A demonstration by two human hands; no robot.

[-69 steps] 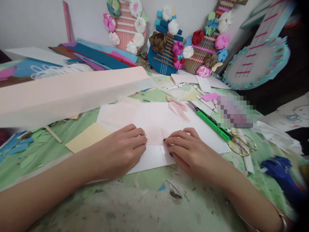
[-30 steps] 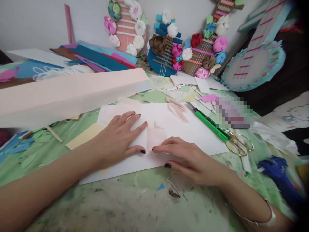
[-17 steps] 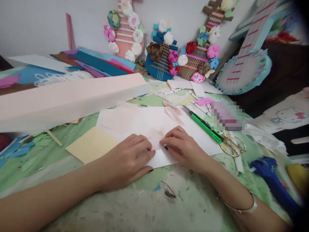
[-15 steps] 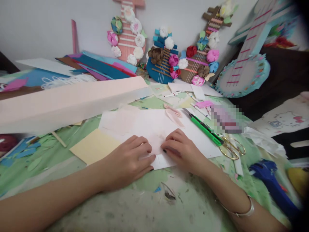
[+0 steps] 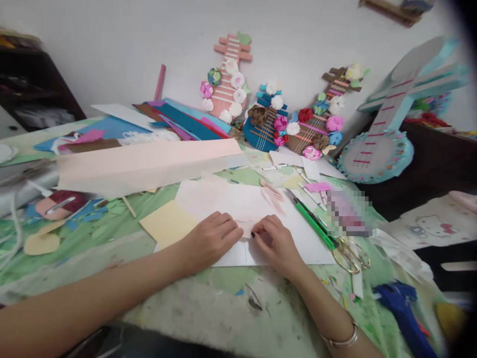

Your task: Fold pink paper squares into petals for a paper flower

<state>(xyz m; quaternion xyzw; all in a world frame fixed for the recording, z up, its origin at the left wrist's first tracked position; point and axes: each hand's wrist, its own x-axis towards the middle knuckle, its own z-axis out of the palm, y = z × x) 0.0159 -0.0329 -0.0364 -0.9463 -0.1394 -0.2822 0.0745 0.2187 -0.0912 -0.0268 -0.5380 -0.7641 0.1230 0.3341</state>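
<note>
My left hand [image 5: 215, 237] is closed, its fingers curled over the near edge of a thin pale pink piece of paper [image 5: 246, 224]. Facing it, my right hand [image 5: 275, 242] pinches the other side of the same piece. Much of this paper is hidden by the fingers, and its outline is faint. Both hands rest over a white sheet of paper [image 5: 313, 253] lying on the table. Pink paper petals [image 5: 273, 196] lie just beyond my right hand. A yellow sheet [image 5: 167, 226] sits beside my left forearm.
To the right are a green cutter knife [image 5: 316, 226], gold-handled scissors [image 5: 346, 258] and a blue glue gun [image 5: 404, 311]. A long folded peach sheet [image 5: 149, 161] stretches across the left. Decorated paper guitars, including a blue one [image 5: 263, 132], lean at the back wall.
The camera view has tilted up and shifted left, so more wall and table show. Both hands stay at the pale pink paper, with the left fingers now more tightly curled.
</note>
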